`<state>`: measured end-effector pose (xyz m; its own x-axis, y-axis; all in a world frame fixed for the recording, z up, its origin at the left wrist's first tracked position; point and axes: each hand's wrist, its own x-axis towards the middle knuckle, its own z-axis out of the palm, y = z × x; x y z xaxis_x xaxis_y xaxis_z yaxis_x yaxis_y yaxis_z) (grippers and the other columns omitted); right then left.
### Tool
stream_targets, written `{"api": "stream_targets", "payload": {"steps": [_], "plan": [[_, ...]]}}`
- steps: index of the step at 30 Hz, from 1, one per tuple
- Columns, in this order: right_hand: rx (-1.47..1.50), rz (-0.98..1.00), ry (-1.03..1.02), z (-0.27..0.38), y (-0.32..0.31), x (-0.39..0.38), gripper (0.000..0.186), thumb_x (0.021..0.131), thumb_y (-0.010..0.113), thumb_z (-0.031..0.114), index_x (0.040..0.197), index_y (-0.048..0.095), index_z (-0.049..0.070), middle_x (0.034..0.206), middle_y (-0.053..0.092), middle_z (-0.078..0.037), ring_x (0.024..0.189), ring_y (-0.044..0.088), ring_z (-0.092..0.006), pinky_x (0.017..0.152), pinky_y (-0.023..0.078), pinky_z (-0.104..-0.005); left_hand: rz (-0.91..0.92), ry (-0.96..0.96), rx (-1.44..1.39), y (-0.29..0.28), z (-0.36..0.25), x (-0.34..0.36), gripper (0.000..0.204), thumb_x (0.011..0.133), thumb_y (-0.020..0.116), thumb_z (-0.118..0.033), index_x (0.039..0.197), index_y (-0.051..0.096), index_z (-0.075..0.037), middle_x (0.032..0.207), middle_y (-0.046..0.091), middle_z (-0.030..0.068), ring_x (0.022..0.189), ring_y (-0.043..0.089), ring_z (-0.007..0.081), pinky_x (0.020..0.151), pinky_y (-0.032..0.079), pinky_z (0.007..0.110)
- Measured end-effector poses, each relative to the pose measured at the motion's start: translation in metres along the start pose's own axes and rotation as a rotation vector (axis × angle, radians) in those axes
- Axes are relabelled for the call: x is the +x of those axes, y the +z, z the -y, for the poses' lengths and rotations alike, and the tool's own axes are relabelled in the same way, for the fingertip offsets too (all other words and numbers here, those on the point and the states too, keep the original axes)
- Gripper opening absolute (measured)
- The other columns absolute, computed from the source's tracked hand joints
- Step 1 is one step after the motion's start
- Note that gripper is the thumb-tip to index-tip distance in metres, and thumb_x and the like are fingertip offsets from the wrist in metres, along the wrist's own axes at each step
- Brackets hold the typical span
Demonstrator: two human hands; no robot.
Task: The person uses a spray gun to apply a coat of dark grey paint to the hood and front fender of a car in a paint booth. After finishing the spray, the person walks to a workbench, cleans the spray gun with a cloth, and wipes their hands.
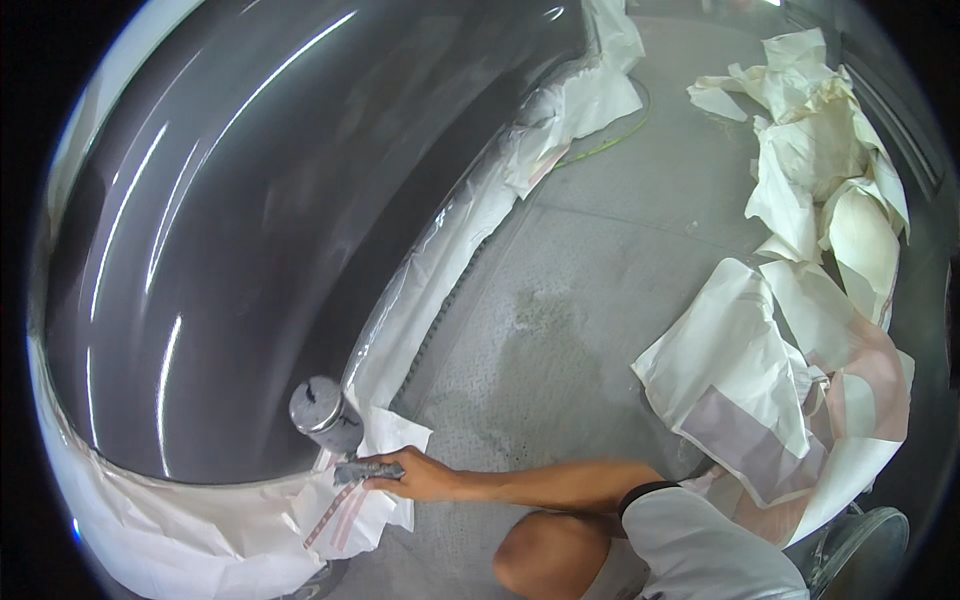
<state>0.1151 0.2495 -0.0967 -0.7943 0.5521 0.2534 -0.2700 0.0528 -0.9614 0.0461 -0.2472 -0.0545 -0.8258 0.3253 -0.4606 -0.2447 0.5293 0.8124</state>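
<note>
Grey, glossy car panel [230, 220] curves above white masking paper [200, 530] taped along its lower edge, evidently shielding what lies below. One hand [415, 478], which side I cannot tell, reaches in from the right, fingers closed on a spray gun [335, 430] with its cup upright beside the panel's lower edge. Discarded masking paper [800, 300] lies heaped on the floor [580, 330].

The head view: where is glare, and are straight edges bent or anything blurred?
Head view: long white light streaks glare on the glossy dark car panel; the fisheye bends the masking paper edge and floor lines toward the dark rim; the spray gun in the right hand looks slightly soft.
</note>
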Motion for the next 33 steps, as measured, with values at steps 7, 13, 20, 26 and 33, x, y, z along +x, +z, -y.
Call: {"api": "stream_targets", "payload": {"steps": [7,13,20,26,33], "plan": [[0.073,-0.478,-0.145,0.036,-0.078,0.015,0.04,0.088,0.067,0.024,0.121,0.06,0.003,0.088,0.068,-0.008,0.073,0.06,-0.0082,0.065,0.051,-0.0254,-0.145,0.063,0.13,0.005,-0.01,-0.019,0.084,0.09,0.019,-0.069,0.146,0.024,-0.007,0.145,0.036,0.0182,0.13,0.039,0.0323,0.108,0.031,0.045],[0.12,-0.853,-0.126,0.074,-0.228,0.025,0.071,0.081,0.073,0.04,0.116,0.048,-0.017,0.07,0.061,-0.004,0.057,0.055,-0.0087,0.054,0.047,-0.024,-0.115,0.143,0.135,0.024,-0.027,-0.002,0.079,0.094,0.023,-0.064,0.146,0.024,-0.004,0.145,0.035,0.0213,0.131,0.038,0.0323,0.108,0.031,0.044],[-0.274,-1.313,-0.376,0.111,-0.4,0.036,0.04,0.086,0.066,0.04,0.076,0.059,0.002,0.059,0.059,-0.003,0.043,0.05,-0.0087,0.038,0.036,-0.0235,-0.136,0.146,0.149,0.076,-0.078,0.009,0.069,0.096,0.038,-0.054,0.141,0.034,-0.002,0.138,0.044,0.0199,0.124,0.045,0.0312,0.103,0.038,0.042],[-0.63,-1.476,-0.516,0.152,-0.468,0.058,0.044,0.088,0.063,0.043,0.082,0.063,-0.001,0.063,0.058,-0.004,0.051,0.05,-0.0111,0.05,0.04,-0.0278,-0.009,0.322,0.286,0.087,-0.111,0.008,0.06,0.097,0.044,-0.043,0.139,0.039,-0.001,0.139,0.045,0.0184,0.129,0.042,0.03,0.107,0.032,0.038],[-0.622,-1.125,-0.388,0.137,-0.363,0.031,0.036,0.092,0.059,0.037,0.079,0.06,0.003,0.063,0.054,0.0,0.052,0.047,-0.0071,0.046,0.037,-0.0228,0.65,0.511,0.735,0.138,-0.178,0.051,0.06,0.092,0.05,-0.048,0.134,0.047,-0.006,0.137,0.044,0.0214,0.126,0.042,0.0382,0.104,0.032,0.052]]}}
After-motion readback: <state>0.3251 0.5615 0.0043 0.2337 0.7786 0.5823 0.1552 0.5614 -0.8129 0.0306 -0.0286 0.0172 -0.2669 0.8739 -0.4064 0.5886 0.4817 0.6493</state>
